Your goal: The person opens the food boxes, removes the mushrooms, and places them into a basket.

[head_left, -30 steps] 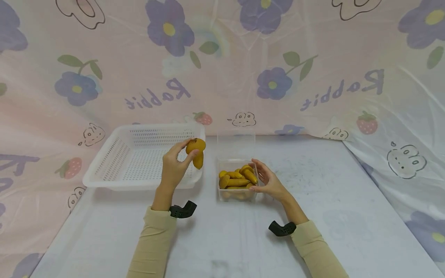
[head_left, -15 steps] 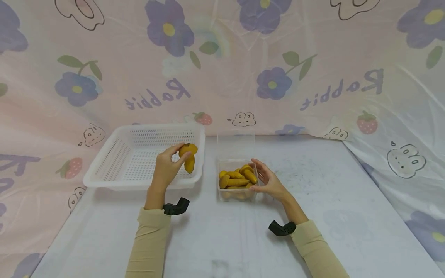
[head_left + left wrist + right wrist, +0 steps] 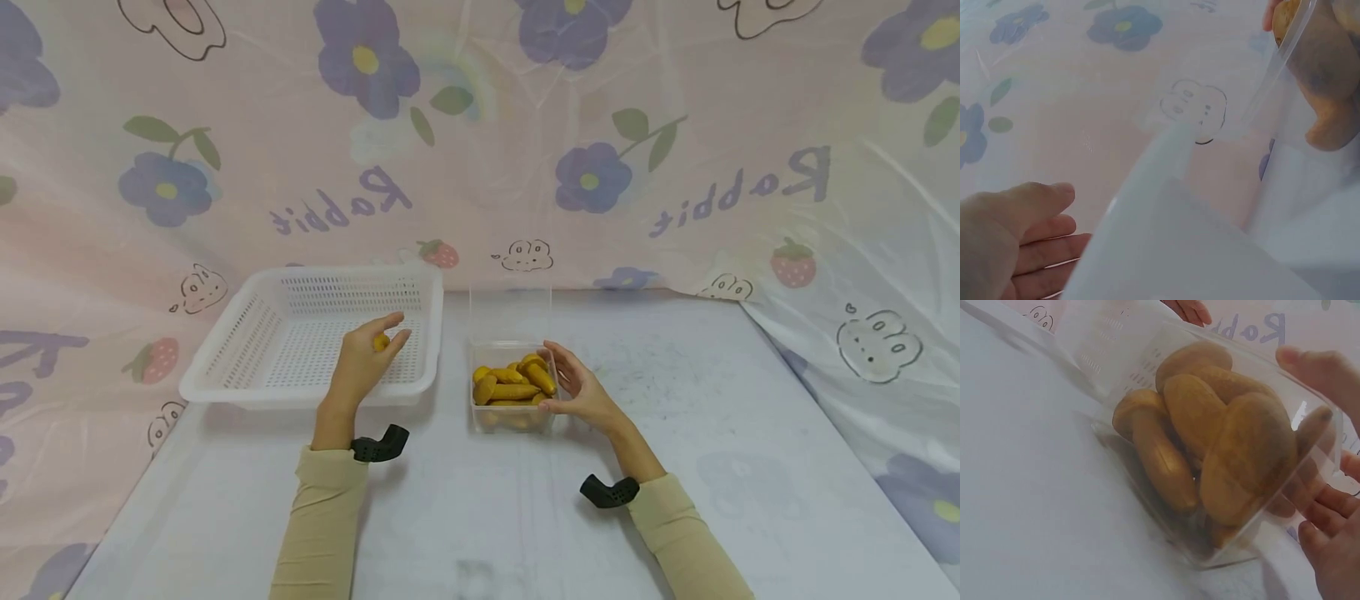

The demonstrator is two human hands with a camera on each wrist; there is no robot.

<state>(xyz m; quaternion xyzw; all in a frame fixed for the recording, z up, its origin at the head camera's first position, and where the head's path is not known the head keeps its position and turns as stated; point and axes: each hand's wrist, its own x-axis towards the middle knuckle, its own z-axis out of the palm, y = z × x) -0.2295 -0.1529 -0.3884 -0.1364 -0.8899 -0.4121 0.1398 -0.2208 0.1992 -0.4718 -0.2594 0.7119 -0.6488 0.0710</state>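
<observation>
My left hand point(image 3: 362, 358) is over the right part of a white perforated basket point(image 3: 197, 390), thumb and fingers spread apart. Behind it, a small part of a yellow-brown mushroom point(image 3: 381, 342) shows in the gap; the rest is hidden. In the left wrist view, the fingers point(image 3: 1047, 256) appear beside the basket's wall with nothing between them. My right hand point(image 3: 585, 392) grips the right side of a clear plastic box point(image 3: 517, 421), thumb at the near corner and fingers farther back. Several yellow-brown mushrooms point(image 3: 1163, 459) lie piled inside the box.
The box's clear lid point(image 3: 510, 312) stands raised behind it. Basket and box sit side by side on a white table point(image 3: 480, 517). A patterned curtain point(image 3: 480, 167) with flowers and rabbits hangs along the back and sides.
My left hand carried the mushroom leftward over the basket, then its fingers parted and the mushroom dropped lower, mostly behind the hand. My right hand and the box have stayed put.
</observation>
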